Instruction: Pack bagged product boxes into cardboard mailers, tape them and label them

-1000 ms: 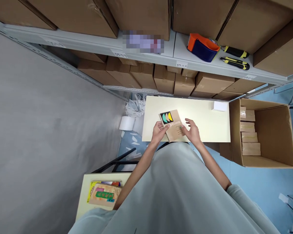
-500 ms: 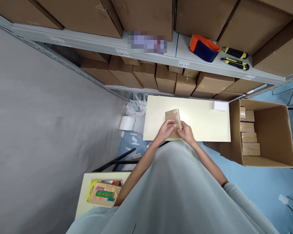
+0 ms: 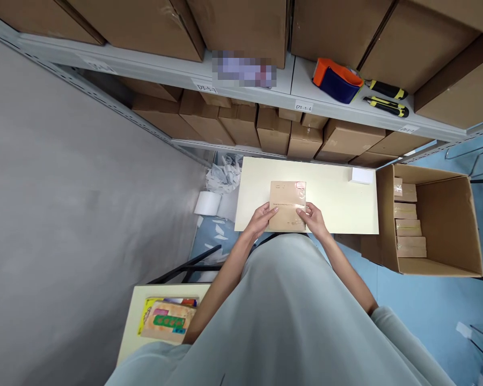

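A tan book (image 3: 287,195) with small dark print across its middle and a red stamp-like mark at its top right corner is held over the near edge of the cream table. Its cover faces up toward me, and the strip along its right side looks shiny. My left hand (image 3: 262,219) grips its left edge, thumb on top and fingers behind. On the opposite edge, my right hand (image 3: 313,219) holds it the same way. The fingers under the book are partly hidden.
The cream table (image 3: 338,209) bears a white stack (image 3: 361,176) at its back right. An open carton (image 3: 446,225) with several tan bundles stands to the right. Shelves of boxes rise ahead, holding cutters (image 3: 386,106). Crumpled paper (image 3: 223,176) lies left; colourful books (image 3: 167,321) rest on a side table.
The book has turned from standing tilted with its spine showing to facing me with its cover. My hands have moved apart to its two side edges.
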`<state>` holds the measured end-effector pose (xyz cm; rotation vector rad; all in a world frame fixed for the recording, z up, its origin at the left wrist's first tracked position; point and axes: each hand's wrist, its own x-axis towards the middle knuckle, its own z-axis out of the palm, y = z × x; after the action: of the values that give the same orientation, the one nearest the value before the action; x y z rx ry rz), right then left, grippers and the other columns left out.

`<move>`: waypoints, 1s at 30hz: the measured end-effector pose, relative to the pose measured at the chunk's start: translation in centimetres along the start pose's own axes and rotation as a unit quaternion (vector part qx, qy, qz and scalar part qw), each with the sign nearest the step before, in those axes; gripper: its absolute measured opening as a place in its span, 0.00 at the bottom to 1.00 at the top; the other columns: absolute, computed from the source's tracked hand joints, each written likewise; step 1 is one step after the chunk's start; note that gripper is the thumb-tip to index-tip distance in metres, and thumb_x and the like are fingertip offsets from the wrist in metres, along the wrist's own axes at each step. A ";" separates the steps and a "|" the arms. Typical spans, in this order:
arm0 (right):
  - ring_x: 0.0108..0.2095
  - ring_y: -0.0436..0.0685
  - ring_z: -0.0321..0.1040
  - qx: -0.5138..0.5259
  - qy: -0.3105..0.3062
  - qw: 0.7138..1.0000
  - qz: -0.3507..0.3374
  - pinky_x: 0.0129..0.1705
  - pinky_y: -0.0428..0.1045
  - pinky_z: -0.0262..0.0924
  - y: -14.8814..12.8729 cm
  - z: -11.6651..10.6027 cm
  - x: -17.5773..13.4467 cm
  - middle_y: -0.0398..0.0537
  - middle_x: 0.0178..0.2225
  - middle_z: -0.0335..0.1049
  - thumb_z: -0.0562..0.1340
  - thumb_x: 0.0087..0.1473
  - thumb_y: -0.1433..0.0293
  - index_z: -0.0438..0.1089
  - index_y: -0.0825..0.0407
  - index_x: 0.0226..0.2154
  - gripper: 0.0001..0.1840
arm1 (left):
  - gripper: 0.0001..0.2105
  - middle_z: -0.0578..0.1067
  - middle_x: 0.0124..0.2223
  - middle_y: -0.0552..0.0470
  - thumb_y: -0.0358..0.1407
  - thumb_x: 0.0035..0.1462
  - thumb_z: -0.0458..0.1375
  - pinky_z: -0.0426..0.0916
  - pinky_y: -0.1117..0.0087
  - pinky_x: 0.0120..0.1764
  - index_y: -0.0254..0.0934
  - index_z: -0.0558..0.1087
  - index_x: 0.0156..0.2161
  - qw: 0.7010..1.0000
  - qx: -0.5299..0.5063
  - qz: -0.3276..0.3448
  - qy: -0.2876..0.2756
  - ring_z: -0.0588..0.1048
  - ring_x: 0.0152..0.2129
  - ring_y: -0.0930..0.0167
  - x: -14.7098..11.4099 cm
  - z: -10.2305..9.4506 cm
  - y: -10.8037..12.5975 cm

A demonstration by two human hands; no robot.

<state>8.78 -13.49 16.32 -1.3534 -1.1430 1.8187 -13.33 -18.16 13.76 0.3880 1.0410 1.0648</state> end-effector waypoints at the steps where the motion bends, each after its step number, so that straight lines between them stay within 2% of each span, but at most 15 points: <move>1: 0.45 0.66 0.82 -0.005 0.003 1.000 -0.004 0.51 0.61 0.77 0.2 -0.1 0.1 0.54 0.45 0.84 0.73 0.51 0.43 0.72 0.48 0.49 0.34 | 0.37 0.83 0.57 0.38 0.53 0.48 0.77 0.77 0.54 0.58 0.34 0.78 0.59 1.000 0.005 0.007 0.006 0.82 0.54 0.53 -0.1 0.2 0.0; 4: 0.49 0.68 0.82 -0.033 0.002 0.999 -0.013 0.54 0.62 0.77 0.8 -0.4 0.5 0.56 0.49 0.83 0.71 0.53 0.42 0.72 0.49 0.53 0.36 | 0.37 0.83 0.57 0.37 0.56 0.50 0.76 0.78 0.54 0.56 0.33 0.78 0.58 0.999 0.026 0.034 0.022 0.83 0.52 0.54 -0.4 0.6 0.2; 6: 0.54 0.70 0.80 -0.082 0.028 0.996 -0.021 0.56 0.64 0.76 0.9 -0.6 0.7 0.60 0.55 0.81 0.71 0.53 0.41 0.72 0.49 0.57 0.39 | 0.37 0.84 0.56 0.37 0.57 0.51 0.74 0.79 0.55 0.55 0.33 0.79 0.58 0.996 0.054 0.061 0.039 0.84 0.50 0.54 -0.7 1.0 0.5; 9: 0.65 0.73 0.70 -0.162 0.089 0.981 -0.053 0.64 0.68 0.70 0.8 0.2 0.7 0.63 0.69 0.68 0.73 0.52 0.42 0.70 0.48 0.63 0.45 | 0.34 0.85 0.53 0.38 0.56 0.51 0.74 0.80 0.56 0.53 0.32 0.81 0.55 0.983 0.123 0.105 0.090 0.85 0.48 0.55 -1.0 2.0 0.8; 10: 0.68 0.74 0.67 -0.166 0.087 0.980 -0.061 0.65 0.68 0.69 0.7 0.7 0.6 0.63 0.71 0.63 0.72 0.53 0.42 0.68 0.48 0.66 0.46 | 0.32 0.86 0.52 0.39 0.55 0.52 0.74 0.80 0.57 0.53 0.32 0.82 0.54 0.976 0.148 0.118 0.109 0.85 0.48 0.55 -1.1 2.5 0.8; 12: 0.70 0.73 0.65 -0.139 0.044 0.987 -0.063 0.66 0.68 0.69 0.3 2.1 0.3 0.61 0.73 0.61 0.70 0.55 0.42 0.64 0.47 0.70 0.48 | 0.27 0.86 0.51 0.44 0.52 0.56 0.71 0.80 0.58 0.53 0.34 0.83 0.53 0.960 0.196 0.140 0.139 0.85 0.48 0.56 -1.3 3.5 0.8; 14: 0.70 0.72 0.65 -0.105 0.001 0.993 -0.057 0.63 0.65 0.72 -0.3 3.6 -0.2 0.59 0.72 0.62 0.69 0.57 0.42 0.61 0.47 0.72 0.50 | 0.22 0.86 0.51 0.49 0.47 0.60 0.68 0.80 0.59 0.54 0.38 0.84 0.55 0.944 0.244 0.158 0.154 0.85 0.50 0.56 -1.6 4.5 0.8; 16: 0.69 0.70 0.66 -0.092 -0.005 0.994 -0.061 0.60 0.62 0.75 -0.8 4.8 -0.5 0.57 0.70 0.66 0.69 0.58 0.42 0.62 0.47 0.72 0.49 | 0.19 0.86 0.52 0.52 0.42 0.62 0.66 0.80 0.58 0.53 0.42 0.84 0.57 0.926 0.294 0.173 0.161 0.85 0.50 0.56 -1.9 5.4 0.7; 19: 0.61 0.67 0.74 -0.085 0.023 0.993 -0.079 0.58 0.60 0.75 -1.1 5.5 -0.7 0.55 0.60 0.76 0.69 0.59 0.43 0.69 0.49 0.66 0.42 | 0.20 0.84 0.55 0.54 0.36 0.61 0.65 0.80 0.57 0.55 0.46 0.83 0.58 0.901 0.359 0.187 0.155 0.85 0.52 0.56 -2.4 6.4 0.5; 22: 0.50 0.66 0.79 -0.070 0.081 0.990 -0.086 0.55 0.59 0.75 -0.9 4.8 -0.5 0.56 0.49 0.82 0.69 0.58 0.43 0.77 0.54 0.53 0.34 | 0.23 0.82 0.60 0.55 0.33 0.58 0.66 0.76 0.56 0.63 0.48 0.83 0.59 0.888 0.398 0.203 0.111 0.81 0.58 0.57 -2.6 6.8 0.4; 24: 0.46 0.66 0.79 -0.053 0.111 0.989 -0.076 0.53 0.59 0.75 -0.6 3.8 -0.4 0.55 0.44 0.83 0.67 0.58 0.41 0.78 0.54 0.46 0.33 | 0.23 0.81 0.62 0.53 0.34 0.58 0.66 0.73 0.56 0.66 0.46 0.82 0.59 0.897 0.387 0.204 0.061 0.79 0.61 0.57 -2.5 6.7 0.3; 26: 0.46 0.66 0.78 -0.036 0.113 0.991 -0.060 0.53 0.59 0.74 -0.4 2.6 -0.4 0.54 0.43 0.84 0.66 0.57 0.40 0.78 0.53 0.45 0.33 | 0.22 0.81 0.62 0.49 0.36 0.59 0.65 0.71 0.55 0.68 0.42 0.83 0.58 0.913 0.352 0.201 0.033 0.78 0.62 0.58 -2.1 6.2 0.4; 27: 0.47 0.66 0.78 -0.030 0.105 0.993 -0.052 0.53 0.59 0.74 -0.4 2.0 -0.6 0.54 0.44 0.84 0.66 0.56 0.40 0.78 0.52 0.46 0.33 | 0.21 0.80 0.63 0.48 0.36 0.60 0.65 0.69 0.54 0.69 0.41 0.83 0.58 0.920 0.332 0.205 0.041 0.77 0.63 0.58 -1.9 5.7 0.6; 30: 0.49 0.68 0.79 -0.025 0.057 0.998 -0.029 0.54 0.59 0.74 -0.9 0.4 -1.2 0.54 0.48 0.84 0.67 0.56 0.41 0.77 0.50 0.49 0.33 | 0.22 0.77 0.66 0.44 0.41 0.60 0.69 0.63 0.51 0.72 0.40 0.81 0.59 0.929 0.276 0.216 0.119 0.73 0.66 0.56 -1.0 4.0 1.1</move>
<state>8.72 -14.18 17.73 -1.4179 -1.1622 1.6608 -10.63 -17.64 17.04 0.9983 1.5220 1.2150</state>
